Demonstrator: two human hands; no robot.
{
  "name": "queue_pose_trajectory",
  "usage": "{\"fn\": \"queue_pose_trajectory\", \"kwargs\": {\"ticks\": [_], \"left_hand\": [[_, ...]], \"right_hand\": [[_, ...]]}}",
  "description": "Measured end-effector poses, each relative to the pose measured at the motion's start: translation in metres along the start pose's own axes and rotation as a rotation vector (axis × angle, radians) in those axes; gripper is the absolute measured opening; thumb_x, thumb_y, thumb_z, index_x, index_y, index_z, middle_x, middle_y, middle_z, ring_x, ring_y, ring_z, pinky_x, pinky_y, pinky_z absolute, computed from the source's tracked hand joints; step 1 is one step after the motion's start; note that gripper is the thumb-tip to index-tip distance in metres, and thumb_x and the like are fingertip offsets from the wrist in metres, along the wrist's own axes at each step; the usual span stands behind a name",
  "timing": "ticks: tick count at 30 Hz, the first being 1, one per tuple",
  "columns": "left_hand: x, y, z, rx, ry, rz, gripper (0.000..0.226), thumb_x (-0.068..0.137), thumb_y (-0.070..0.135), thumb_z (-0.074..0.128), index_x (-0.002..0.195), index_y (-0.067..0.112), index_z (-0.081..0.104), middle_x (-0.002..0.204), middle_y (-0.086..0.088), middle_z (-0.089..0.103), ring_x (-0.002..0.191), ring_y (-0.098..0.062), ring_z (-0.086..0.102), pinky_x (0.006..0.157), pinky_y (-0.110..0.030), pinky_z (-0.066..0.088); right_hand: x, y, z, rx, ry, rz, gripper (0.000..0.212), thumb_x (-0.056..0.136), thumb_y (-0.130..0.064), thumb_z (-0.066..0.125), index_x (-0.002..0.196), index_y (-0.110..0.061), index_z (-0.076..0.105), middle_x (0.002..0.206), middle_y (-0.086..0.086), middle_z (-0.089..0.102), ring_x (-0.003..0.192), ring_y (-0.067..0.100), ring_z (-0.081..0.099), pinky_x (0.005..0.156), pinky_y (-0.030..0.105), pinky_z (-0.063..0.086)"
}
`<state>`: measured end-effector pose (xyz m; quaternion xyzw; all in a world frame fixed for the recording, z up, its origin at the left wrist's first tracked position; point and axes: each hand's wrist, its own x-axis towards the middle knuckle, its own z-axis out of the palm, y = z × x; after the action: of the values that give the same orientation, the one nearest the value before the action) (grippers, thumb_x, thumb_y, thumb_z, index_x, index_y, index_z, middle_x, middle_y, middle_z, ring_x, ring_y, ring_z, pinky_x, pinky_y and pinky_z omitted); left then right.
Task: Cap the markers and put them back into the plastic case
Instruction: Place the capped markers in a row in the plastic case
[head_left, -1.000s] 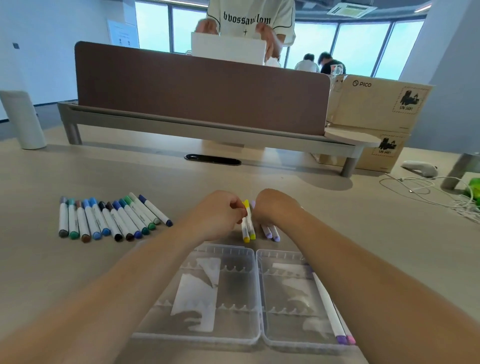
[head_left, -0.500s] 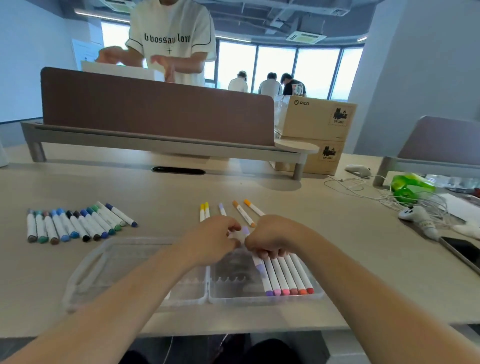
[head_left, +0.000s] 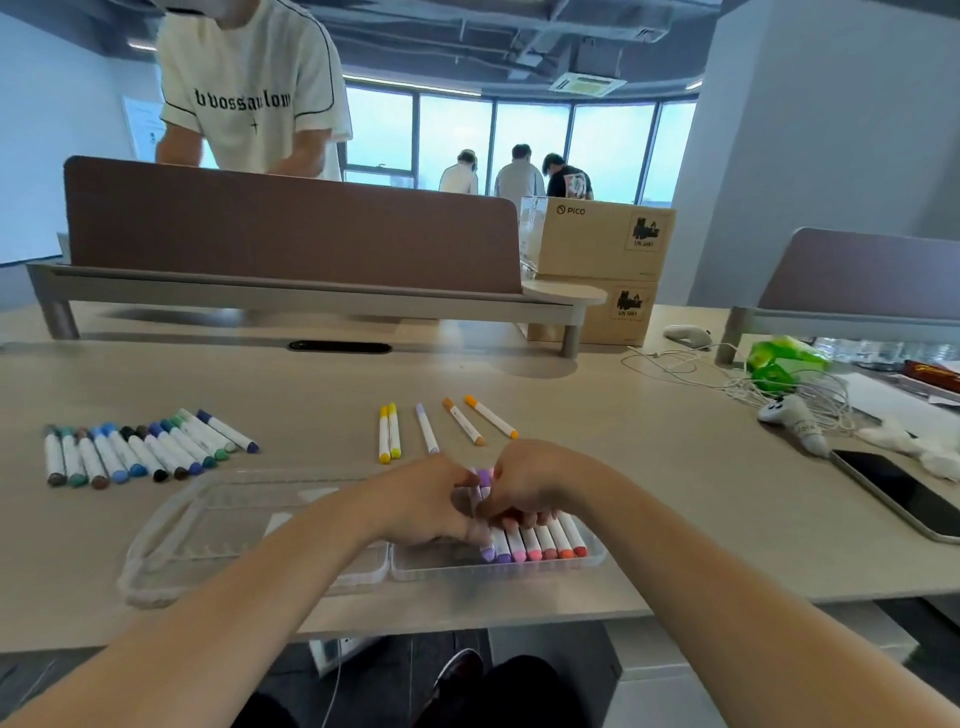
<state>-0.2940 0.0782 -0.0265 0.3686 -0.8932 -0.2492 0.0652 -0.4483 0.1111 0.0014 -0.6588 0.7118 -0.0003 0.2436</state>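
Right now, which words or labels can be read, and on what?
"PICO": upper cardboard box.
"UN 3481", barely: black labels on that box and the lower cardboard box.
"bvossa...lom", middle unclear: T-shirt.
Too small to read: wall notice, markers.

Place: open-plan office.
Counter: long pale counter (head_left: 649, 467) with a black cable port (head_left: 340, 346) set into it, far centre.
Dividers: brown desk screens on grey rails, one far left (head_left: 291, 223), another far right (head_left: 862, 275).
Ceiling: exposed ducts (head_left: 467, 31), cassette air-conditioning unit (head_left: 587, 83).
Windows: tall glazing (head_left: 452, 140) across the far wall; three people (head_left: 517, 174) stand at it.
Other staff: person in a white T-shirt (head_left: 249, 88) behind the left screen.
Stock: two stacked cardboard boxes (head_left: 597, 239), the upper one marked PICO, far centre-right.
Clutter, right: white cables (head_left: 727, 374), a phone (head_left: 904, 493).
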Motion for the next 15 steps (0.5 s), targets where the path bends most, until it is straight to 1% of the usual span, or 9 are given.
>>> {"fn": "queue_pose_trajectory", "kwargs": {"ticks": [2,3,4,6,8,11,12,14,15], "left_hand": [[0.002,-0.002,0.000,0.016,-0.012,-0.019,0.040,0.062,0.059,0.075,0.092,0.031,0.070,0.084,0.011,0.071,0.085,-0.012,0.065,0.080,-0.038,0.054],[0.003,-0.002,0.000,0.031,-0.015,-0.026,0.045,0.059,0.062,0.074,0.092,0.030,0.071,0.086,0.008,0.071,0.086,-0.015,0.065,0.082,-0.042,0.054],[0.004,-0.002,0.000,0.047,-0.024,-0.021,0.048,0.058,0.064,0.073,0.092,0.029,0.071,0.086,0.007,0.071,0.086,-0.016,0.065,0.082,-0.043,0.054],[0.004,0.001,0.000,0.070,-0.039,-0.020,0.047,0.060,0.062,0.074,0.089,0.026,0.070,0.085,0.006,0.070,0.085,-0.017,0.065,0.081,-0.042,0.054],[0.005,0.000,0.001,0.067,-0.029,-0.025,0.043,0.062,0.059,0.076,0.088,0.025,0.070,0.083,0.005,0.070,0.083,-0.017,0.065,0.080,-0.042,0.055],[0.004,0.001,-0.001,0.045,-0.038,-0.021,0.048,0.060,0.064,0.074,0.090,0.026,0.071,0.083,0.004,0.071,0.082,-0.018,0.066,0.081,-0.046,0.055],[0.003,0.000,-0.003,0.032,-0.035,-0.012,0.048,0.063,0.063,0.074,0.094,0.026,0.071,0.085,0.003,0.071,0.081,-0.018,0.066,0.080,-0.046,0.056],[0.001,-0.005,-0.005,-0.052,-0.007,-0.054,0.047,0.076,0.052,0.075,0.110,0.022,0.067,0.094,-0.005,0.072,0.075,-0.020,0.067,0.074,-0.043,0.059],[0.002,-0.009,-0.007,-0.101,0.031,-0.079,0.045,0.081,0.046,0.073,0.118,0.022,0.064,0.100,-0.006,0.072,0.076,-0.020,0.068,0.074,-0.041,0.060]], "right_hand": [[0.003,0.001,-0.001,-0.017,-0.010,0.004,0.037,0.088,-0.031,0.064,0.056,-0.013,0.060,0.050,0.002,0.055,0.044,0.016,0.048,0.054,0.024,0.042],[0.004,0.000,-0.001,-0.024,-0.019,0.010,0.038,0.088,-0.031,0.065,0.056,-0.012,0.060,0.047,0.001,0.053,0.043,0.016,0.047,0.052,0.023,0.041],[0.005,0.000,-0.001,-0.038,-0.029,0.014,0.038,0.088,-0.030,0.065,0.056,-0.012,0.059,0.044,0.000,0.052,0.042,0.015,0.046,0.050,0.021,0.041],[0.007,-0.002,-0.002,-0.074,-0.046,0.015,0.038,0.089,-0.028,0.065,0.055,-0.012,0.058,0.042,-0.001,0.050,0.041,0.014,0.045,0.048,0.020,0.040],[0.008,-0.004,-0.003,-0.097,-0.067,0.016,0.038,0.089,-0.027,0.064,0.055,-0.012,0.057,0.047,0.001,0.050,0.041,0.015,0.044,0.047,0.020,0.039],[0.009,-0.005,-0.006,-0.089,-0.119,0.025,0.035,0.088,-0.026,0.063,0.056,-0.012,0.057,0.053,0.004,0.051,0.044,0.016,0.042,0.050,0.022,0.036],[0.010,-0.004,-0.008,-0.082,-0.140,0.024,0.034,0.089,-0.025,0.063,0.057,-0.012,0.058,0.055,0.004,0.051,0.044,0.016,0.041,0.049,0.023,0.035],[0.013,-0.004,-0.011,-0.088,-0.148,0.008,0.033,0.090,-0.023,0.060,0.059,-0.012,0.059,0.053,0.003,0.053,0.042,0.015,0.042,0.047,0.022,0.035],[0.016,-0.005,-0.013,-0.092,-0.135,0.000,0.032,0.091,-0.022,0.058,0.061,-0.011,0.061,0.053,0.002,0.055,0.041,0.014,0.043,0.047,0.021,0.036]]}}
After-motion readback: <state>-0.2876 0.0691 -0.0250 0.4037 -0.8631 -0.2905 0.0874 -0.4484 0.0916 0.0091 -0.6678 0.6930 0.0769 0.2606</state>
